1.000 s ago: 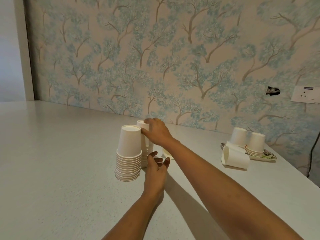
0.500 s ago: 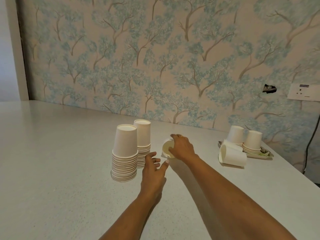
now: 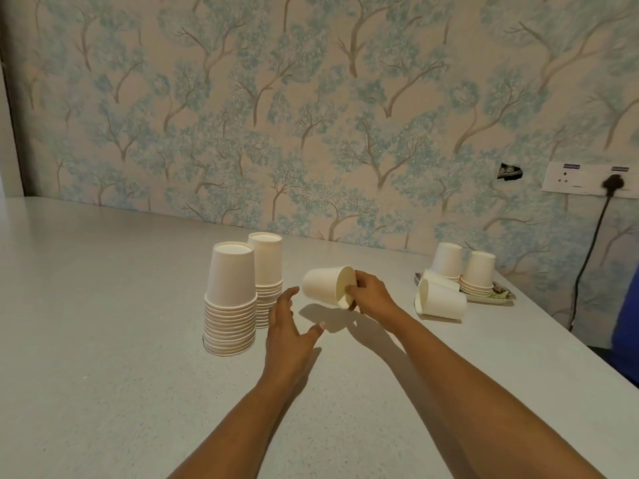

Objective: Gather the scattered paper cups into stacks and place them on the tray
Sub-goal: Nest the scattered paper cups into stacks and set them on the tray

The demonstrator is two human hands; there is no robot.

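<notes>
Stacking step
Right hand [image 3: 371, 297] pinches cup [image 3: 321, 283] rim, left hand [image 3: 288, 335] spread wide — next, likely invert onto stack [image 3: 230, 299] at 9 o'clock.

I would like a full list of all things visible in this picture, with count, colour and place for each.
tall cup stacks: 2, white, upside down, table centre-left
single cup: 1, white, tilted sideways, above table
short cup stacks: 2, white, upside down, on tray
lying cups: seemingly 2, white, at tray's left end
tray: 1, patterned, table far right
table: 1, pale grey
wall socket: 1, white, right wall
plug: 1, black, in socket
blue object: 1, right edge, unclear
left hand: open, near single cup
right hand: pinches single cup's rim
</notes>
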